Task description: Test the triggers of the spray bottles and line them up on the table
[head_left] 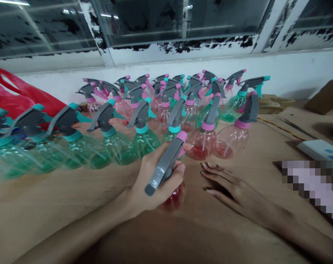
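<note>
At centre, a pink-nozzled spray bottle point(167, 161) is gripped by the left hand point(150, 167); at three o'clock, the right hand point(235, 189) is laid, fingers spread, on the table point(73, 194).

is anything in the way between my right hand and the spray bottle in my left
Only your left hand itself: its thumb covers part of the spray bottle on the side facing your right hand. Otherwise just tabletop shows between them; the standing bottles are beyond.
</note>
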Tool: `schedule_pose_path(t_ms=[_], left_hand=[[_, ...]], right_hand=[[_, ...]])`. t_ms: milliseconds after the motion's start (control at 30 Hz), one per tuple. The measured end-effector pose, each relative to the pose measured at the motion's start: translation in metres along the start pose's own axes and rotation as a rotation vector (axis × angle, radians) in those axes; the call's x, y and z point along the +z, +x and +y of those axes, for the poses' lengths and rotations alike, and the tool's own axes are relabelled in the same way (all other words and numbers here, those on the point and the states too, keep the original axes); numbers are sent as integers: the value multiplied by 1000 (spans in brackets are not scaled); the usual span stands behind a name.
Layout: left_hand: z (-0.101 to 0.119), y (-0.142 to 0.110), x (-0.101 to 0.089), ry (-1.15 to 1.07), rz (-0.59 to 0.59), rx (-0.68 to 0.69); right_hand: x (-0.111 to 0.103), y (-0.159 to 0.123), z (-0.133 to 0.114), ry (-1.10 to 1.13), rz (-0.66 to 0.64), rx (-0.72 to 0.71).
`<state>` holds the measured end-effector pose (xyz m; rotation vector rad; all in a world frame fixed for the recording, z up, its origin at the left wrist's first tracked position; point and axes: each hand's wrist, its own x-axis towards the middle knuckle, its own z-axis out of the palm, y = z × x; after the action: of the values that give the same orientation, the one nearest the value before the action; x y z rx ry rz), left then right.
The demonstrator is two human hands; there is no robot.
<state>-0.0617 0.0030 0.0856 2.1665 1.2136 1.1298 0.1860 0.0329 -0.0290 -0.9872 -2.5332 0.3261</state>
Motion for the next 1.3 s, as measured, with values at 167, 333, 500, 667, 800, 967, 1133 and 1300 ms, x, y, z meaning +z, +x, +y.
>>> schedule_pose_path(t_ms=[167, 333, 500, 667, 800, 967, 1133, 1300], left_hand=[[1, -2, -1, 28, 16, 4], [0, 0, 0, 30, 16, -17], [-1, 0, 0, 32, 13, -18], [-1, 0, 0, 29, 17, -46], [-3, -1, 1, 25, 26, -27], [-4, -1, 1, 11, 30, -11], [-3, -1, 2, 7, 32, 4], [-4, -2, 2, -11, 31, 17]], right_hand=[[-1, 0, -1, 2, 13, 0], [-2, 1, -2, 1, 1, -6], [-2, 0, -1, -4, -12, -5], [-1, 0, 0, 1, 6, -7], [-1, 0, 0, -1, 5, -7], [-1, 0, 0, -5, -2, 1], [0, 0, 0, -15, -6, -5], [0, 0, 0, -33, -13, -9]])
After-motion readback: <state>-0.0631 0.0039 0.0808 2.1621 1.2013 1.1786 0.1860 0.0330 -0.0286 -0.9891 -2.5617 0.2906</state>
